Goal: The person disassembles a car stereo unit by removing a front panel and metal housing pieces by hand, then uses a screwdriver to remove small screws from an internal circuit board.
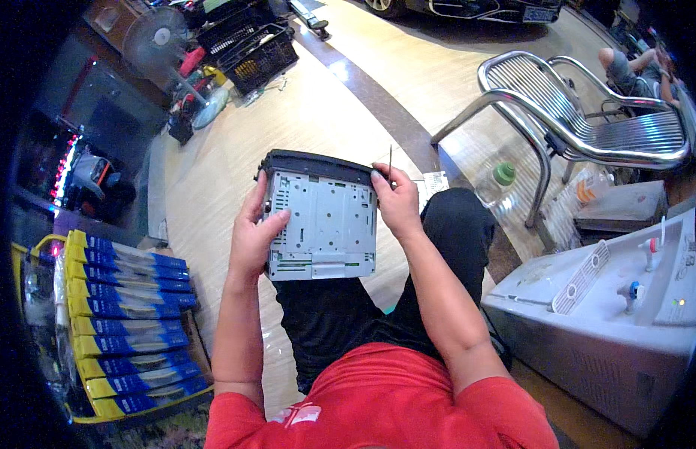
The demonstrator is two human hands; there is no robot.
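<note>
A car stereo unit (323, 222) with a pale metal case and a black front panel is held over my lap. Its case is full of slots and small holes, and the black panel lies along the far edge. My left hand (256, 233) grips the left side, with the thumb resting on the metal case. My right hand (396, 199) holds the far right corner by the black panel. A thin dark rod (390, 159), perhaps a screwdriver shaft, sticks up from the right hand's fingers. Its other end is hidden.
At left stands a rack of yellow and blue packages (131, 329). A fan (160, 41) and black baskets (254, 58) are at the far left. On the right are a metal bench (580, 112), a green-capped bottle (502, 176) and a white water dispenser (587, 299). A seated person is far right.
</note>
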